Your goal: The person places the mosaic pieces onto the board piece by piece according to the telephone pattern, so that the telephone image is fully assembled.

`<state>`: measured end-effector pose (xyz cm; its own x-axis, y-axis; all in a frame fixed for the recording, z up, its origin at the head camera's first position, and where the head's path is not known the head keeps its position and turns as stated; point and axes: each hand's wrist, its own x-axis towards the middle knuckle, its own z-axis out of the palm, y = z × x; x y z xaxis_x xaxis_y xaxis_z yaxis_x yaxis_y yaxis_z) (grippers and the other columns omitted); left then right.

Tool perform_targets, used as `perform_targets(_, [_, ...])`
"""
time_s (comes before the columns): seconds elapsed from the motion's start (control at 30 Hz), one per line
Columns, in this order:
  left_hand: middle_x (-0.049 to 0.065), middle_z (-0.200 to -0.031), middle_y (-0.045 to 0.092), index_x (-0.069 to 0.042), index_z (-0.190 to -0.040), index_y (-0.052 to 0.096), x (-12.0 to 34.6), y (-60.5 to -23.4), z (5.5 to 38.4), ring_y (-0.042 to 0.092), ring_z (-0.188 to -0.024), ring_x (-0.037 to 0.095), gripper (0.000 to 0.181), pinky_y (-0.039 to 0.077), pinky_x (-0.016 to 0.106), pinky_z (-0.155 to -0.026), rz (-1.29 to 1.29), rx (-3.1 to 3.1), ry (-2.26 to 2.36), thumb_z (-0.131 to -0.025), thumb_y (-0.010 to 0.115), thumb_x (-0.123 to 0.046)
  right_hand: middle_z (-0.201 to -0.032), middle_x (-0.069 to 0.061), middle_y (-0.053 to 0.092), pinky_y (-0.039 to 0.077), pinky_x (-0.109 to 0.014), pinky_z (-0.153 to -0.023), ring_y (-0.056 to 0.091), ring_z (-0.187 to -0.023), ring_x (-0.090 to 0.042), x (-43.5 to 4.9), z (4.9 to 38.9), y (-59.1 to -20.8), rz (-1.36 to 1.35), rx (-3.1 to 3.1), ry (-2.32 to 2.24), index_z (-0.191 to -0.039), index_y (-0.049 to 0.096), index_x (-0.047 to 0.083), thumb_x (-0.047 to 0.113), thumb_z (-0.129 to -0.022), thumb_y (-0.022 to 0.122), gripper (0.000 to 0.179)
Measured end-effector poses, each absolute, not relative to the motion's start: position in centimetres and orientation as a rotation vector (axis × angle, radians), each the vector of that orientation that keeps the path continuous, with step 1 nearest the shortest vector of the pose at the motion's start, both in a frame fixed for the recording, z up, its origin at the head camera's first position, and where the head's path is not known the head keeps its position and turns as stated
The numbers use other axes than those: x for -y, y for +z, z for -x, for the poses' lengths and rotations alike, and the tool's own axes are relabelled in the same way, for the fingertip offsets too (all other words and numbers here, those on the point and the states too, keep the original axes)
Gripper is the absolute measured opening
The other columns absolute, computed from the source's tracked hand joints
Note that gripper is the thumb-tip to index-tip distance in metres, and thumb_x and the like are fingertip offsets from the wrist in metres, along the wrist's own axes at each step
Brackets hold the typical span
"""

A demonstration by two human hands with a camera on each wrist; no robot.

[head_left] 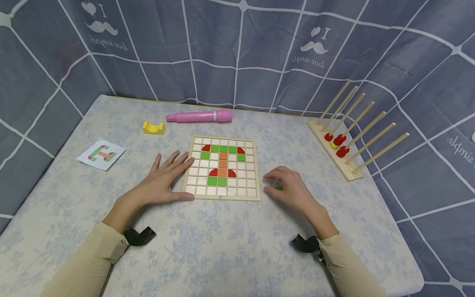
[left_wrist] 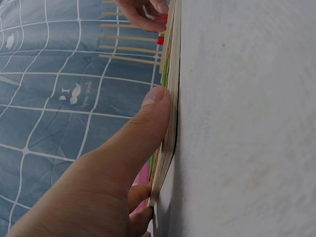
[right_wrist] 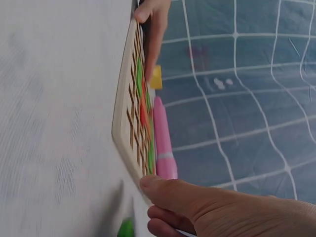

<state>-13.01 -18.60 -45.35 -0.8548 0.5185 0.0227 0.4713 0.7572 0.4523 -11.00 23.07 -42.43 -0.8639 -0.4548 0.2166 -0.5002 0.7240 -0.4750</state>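
Note:
The square wooden grid board (head_left: 241, 192) has several green, red and orange pieces in its cells, the red ones rounded at one corner. My left hand (head_left: 162, 181) steadies its left side, fingers spread straight along the edge and thumb at the near corner. Just off the board's right edge is my right hand (head_left: 291, 187), fingers bent and thumb apart from them. A small green thing (head_left: 278, 187) shows partly beneath this hand. In the right wrist view, the green thing (right_wrist: 126, 228) appears below the fingers (right_wrist: 162, 217), apart from them; its shape is blurred.
A picture card (head_left: 102, 154) with a similar coloured pattern lies to the left. Behind the board are a yellow cradle-shaped block (head_left: 154, 128) and a pink microphone-shaped stick (head_left: 196, 116). A wooden peg rack (head_left: 335, 152) with red and yellow beads stands at the right.

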Motion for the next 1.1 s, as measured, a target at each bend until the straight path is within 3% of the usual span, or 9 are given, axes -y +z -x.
perform_targets(0.27, [0.011, -0.177, 0.018, -0.016, -0.169, 0.025, 18.7, -45.5, 13.1, 0.006, -0.165, 0.039, 0.114, -0.008, 0.072, -0.125, -0.813, -2.847, 0.702, -0.082, 0.080, -0.066, -0.097, -0.004, 0.072, 0.059, -0.040, -0.077, 0.069, -0.085, -0.020, -26.0, 10.4, -43.2, -0.623, 2.900, 0.814, -0.109, 0.079, 0.008, 0.015, -0.084, 0.091, 0.028])
perform_targets(0.57, [0.011, -0.177, 0.018, -0.018, -0.170, 0.025, 18.8, -45.6, 13.2, 0.006, -0.165, 0.039, 0.114, -0.007, 0.072, -0.125, -0.820, -2.857, 0.686, -0.083, 0.080, -0.068, -0.097, -0.002, 0.074, 0.060, -0.039, -0.076, 0.070, -0.085, -0.017, -25.9, 10.6, -43.4, -0.674, 2.872, 0.834, -0.108, 0.079, 0.009, 0.012, -0.085, 0.090, 0.026])
perform_targets(1.1, [0.010, -0.177, 0.018, -0.018, -0.170, 0.025, 18.7, -45.8, 13.2, 0.006, -0.165, 0.039, 0.114, -0.007, 0.072, -0.125, -0.822, -2.862, 0.674, -0.082, 0.080, -0.067, -0.103, -0.005, 0.075, 0.059, -0.036, -0.080, 0.069, -0.091, -0.018, -17.9, 13.3, -42.4, -0.938, 2.817, 0.903, -0.111, 0.079, 0.006, 0.012, -0.086, 0.089, 0.027])
